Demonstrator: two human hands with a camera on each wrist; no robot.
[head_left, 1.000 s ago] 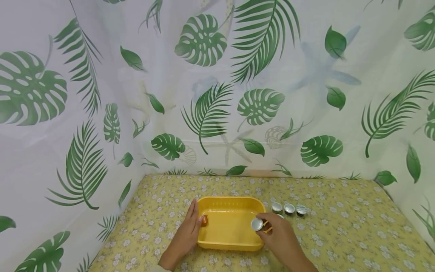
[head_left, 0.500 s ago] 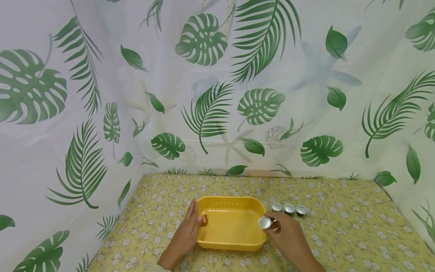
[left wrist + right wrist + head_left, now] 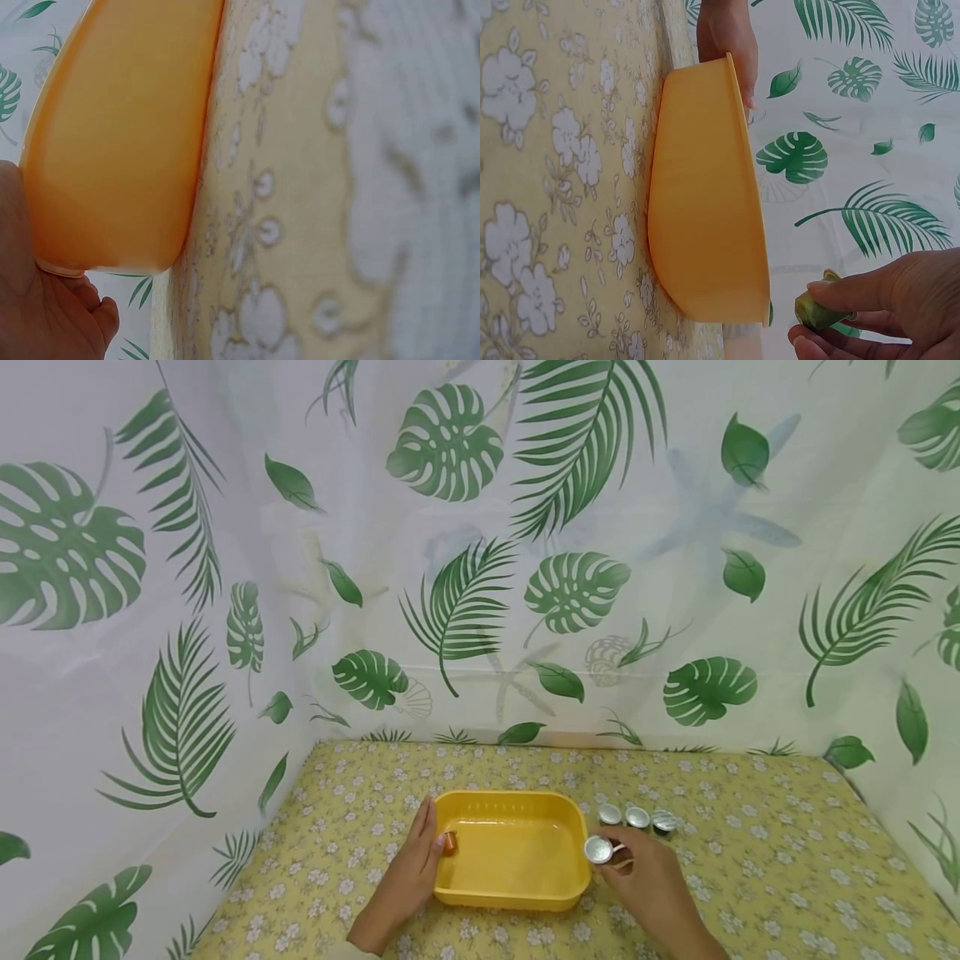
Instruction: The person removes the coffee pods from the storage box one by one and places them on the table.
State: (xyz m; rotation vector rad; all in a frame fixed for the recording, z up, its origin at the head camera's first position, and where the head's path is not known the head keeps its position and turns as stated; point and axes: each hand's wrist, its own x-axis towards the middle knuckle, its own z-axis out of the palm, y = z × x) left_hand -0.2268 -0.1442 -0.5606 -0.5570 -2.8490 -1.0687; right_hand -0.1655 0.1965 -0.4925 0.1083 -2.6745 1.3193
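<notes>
A yellow plastic basin (image 3: 513, 897) stands in front of me on the table. My left hand (image 3: 401, 877) grips its left end, thumb over the rim and fingers along the outside. An orange coffee capsule (image 3: 450, 843) lies inside the basin, close by that thumb. Just beyond the right rim, my right hand (image 3: 648, 877) pinches a coffee capsule (image 3: 598, 849) between thumb and fingers. Its silver lid faces up toward me, and the right wrist view shows its green body. In the left wrist view, the left hand (image 3: 64, 315) rests against the basin's end.
Three more silver-lidded capsules stand in a row right of the basin: a left one (image 3: 609, 814), a middle one (image 3: 637, 817) and a dark-bodied one (image 3: 663, 822). A yellow flowered cloth (image 3: 780, 860) covers the table. Behind it hangs a white leaf-print curtain (image 3: 480, 710).
My right hand has moved right with the capsule, from over the basin's right end to just outside its rim. The left hand stays at the left end.
</notes>
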